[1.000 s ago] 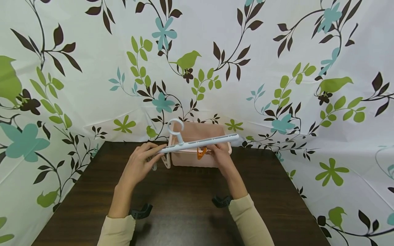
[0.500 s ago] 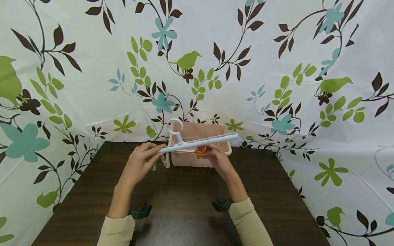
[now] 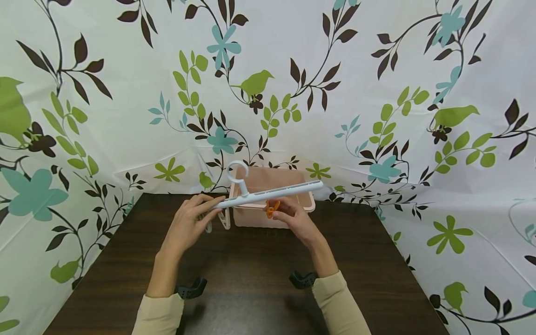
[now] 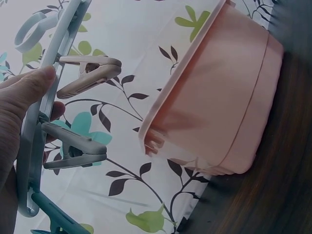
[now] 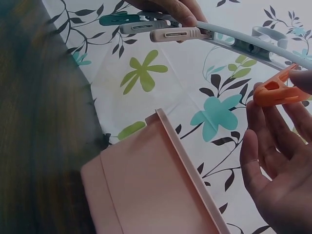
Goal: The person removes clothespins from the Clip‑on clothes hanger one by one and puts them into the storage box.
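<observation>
Pinches a white hanger [image 3: 276, 192] near one end with the left hand [image 3: 191, 222], with thumb in front and fingers behind. Pinches an orange clip [image 5: 277, 92] between thumb and fingers of the right hand [image 3: 299, 222], just below the hanger's bar; cannot tell whether touching it.

Judging by looks, likely to handle as light, stiff plastic: not very fragile, perhaps a little slippery along the smooth bar, and apt to tip when gripped so near one end. Best steadied by the bar itself, clear of the clips. As for the orange clip, probably light and springy, best squeezed at the handle ends.

Count one hanger and four clips: besides the orange one, a beige clip [image 4: 92, 79], a grey clip [image 4: 80, 141] and a teal clip [image 4: 56, 217], all hanging close to the left hand. Add one pink bin [image 3: 259, 220], beyond both hands, on one dark tabletop [image 3: 247, 274].
</observation>
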